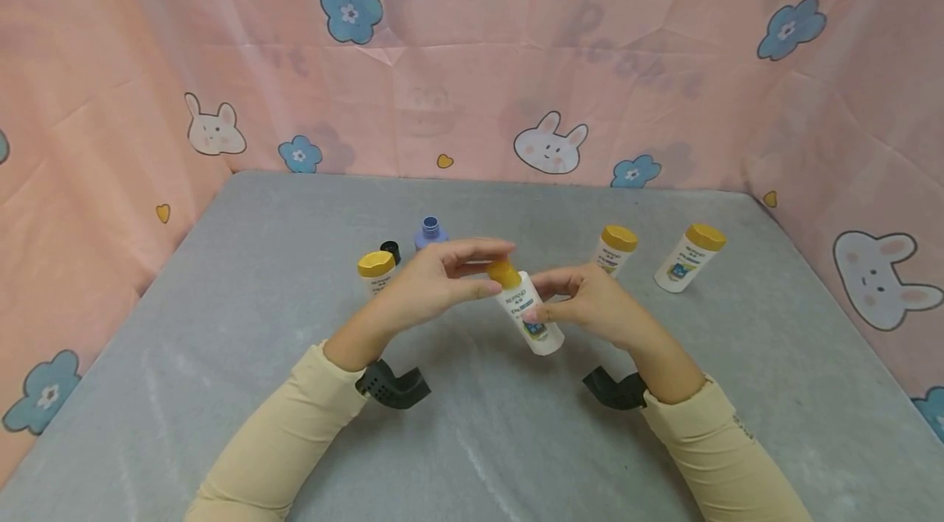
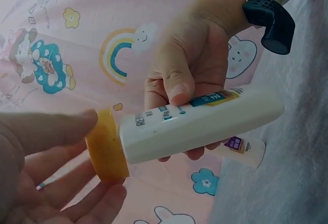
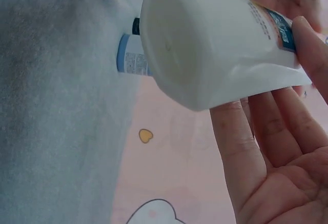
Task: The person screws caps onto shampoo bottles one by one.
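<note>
In the head view my right hand holds a white bottle by its body, tilted over the table. Its thumb lies across the printed label, and the fingers are behind. My left hand pinches the yellow cap at the bottle's upper end. From the left wrist, the thumb presses one side of the cap and fingers touch the other; its edge sits right at the shoulder of the bottle. The right wrist view shows the base of the bottle turned toward the camera.
On the right stand two white bottles with yellow caps, one nearer and one farther right. Beyond my left hand are another yellow-capped bottle, a black cap and an uncapped blue bottle. A pink printed curtain surrounds the grey table.
</note>
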The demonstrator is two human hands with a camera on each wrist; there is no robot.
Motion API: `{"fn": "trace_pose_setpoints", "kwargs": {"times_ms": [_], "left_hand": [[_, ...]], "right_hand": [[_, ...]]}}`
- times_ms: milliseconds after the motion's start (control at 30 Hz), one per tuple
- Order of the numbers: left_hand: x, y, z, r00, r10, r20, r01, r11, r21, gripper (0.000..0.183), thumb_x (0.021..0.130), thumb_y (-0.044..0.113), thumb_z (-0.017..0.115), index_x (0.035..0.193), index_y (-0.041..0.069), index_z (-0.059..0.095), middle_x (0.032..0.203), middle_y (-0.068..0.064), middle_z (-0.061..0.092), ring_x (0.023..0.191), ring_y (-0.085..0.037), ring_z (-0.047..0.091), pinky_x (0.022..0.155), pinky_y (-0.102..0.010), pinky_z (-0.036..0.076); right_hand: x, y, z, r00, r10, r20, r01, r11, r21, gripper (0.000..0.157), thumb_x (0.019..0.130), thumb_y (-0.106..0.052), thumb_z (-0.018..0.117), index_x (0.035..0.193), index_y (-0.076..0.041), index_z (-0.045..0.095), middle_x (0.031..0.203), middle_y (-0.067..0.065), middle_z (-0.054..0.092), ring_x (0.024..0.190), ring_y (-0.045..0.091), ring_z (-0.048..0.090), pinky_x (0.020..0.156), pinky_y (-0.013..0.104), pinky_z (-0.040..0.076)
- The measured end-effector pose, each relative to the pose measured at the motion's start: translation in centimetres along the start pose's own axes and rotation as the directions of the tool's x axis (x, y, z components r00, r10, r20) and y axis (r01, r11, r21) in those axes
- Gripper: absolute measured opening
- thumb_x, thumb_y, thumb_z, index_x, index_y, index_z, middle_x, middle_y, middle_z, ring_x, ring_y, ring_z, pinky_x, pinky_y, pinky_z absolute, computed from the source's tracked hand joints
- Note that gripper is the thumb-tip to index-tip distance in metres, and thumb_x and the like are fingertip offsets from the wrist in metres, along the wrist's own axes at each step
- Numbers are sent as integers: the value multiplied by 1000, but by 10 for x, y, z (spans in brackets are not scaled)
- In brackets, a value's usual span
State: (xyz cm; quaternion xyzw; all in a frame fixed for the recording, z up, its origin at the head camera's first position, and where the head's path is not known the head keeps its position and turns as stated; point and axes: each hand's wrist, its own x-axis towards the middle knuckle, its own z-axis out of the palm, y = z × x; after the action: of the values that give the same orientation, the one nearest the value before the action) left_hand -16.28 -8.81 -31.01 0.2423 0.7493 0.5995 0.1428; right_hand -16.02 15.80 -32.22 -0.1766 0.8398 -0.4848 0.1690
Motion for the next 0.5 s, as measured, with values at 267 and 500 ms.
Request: {"fn": "trace_pose_setpoints", "kwargs": {"times_ms": [267,500], "left_hand": [[-1,3,3,967,-173,-187,175,984,-4,52,85,29,80,134,21,62,132,5,65,123,-15,62,104,-38,52],[-3,7,16,929,-189,-317,240,962,130,49,81,41,81,123,19,70,110,5,75,100,-11,70,85,-33,59]], "right_hand": [[1,-1,0,998,39,-44,-40,999,-19,42,85,-22,80,122,-3,70,108,11,73,104,22,65,82,30,53],[1,-2,2,998,47,-52,-48,999,-25,41,86,-23,79,122,-5,71,109,12,73,106,27,65,82,32,54]]}}
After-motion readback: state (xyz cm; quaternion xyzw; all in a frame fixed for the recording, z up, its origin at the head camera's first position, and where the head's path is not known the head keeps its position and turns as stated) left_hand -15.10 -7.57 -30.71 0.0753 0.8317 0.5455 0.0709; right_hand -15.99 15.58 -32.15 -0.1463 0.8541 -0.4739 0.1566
